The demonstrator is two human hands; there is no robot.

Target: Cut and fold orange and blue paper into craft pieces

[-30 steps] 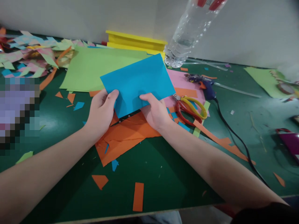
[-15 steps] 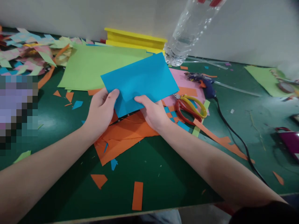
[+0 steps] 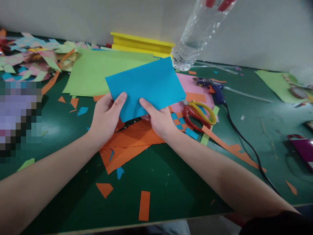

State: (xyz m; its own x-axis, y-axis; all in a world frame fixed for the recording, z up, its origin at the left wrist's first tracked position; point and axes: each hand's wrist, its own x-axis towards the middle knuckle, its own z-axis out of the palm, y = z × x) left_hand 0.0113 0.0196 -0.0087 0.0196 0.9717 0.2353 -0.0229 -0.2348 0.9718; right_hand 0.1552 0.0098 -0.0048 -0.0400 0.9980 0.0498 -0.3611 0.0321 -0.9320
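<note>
Both hands grip a sheet of blue paper (image 3: 149,86), the left hand (image 3: 105,114) at its near left corner and the right hand (image 3: 162,119) along its near edge, above orange paper (image 3: 132,140).

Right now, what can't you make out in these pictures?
Head view: left hand and right hand, some fingers hidden behind blue rectangular paper sheet.
Head view: red-and-yellow-handled metal scissors, blade tips covered by that sheet.
Head view: clear plastic bottle, top cropped by upper edge.
Head view: lilac shape, blurred by pixelation, cropped by left edge.
</note>
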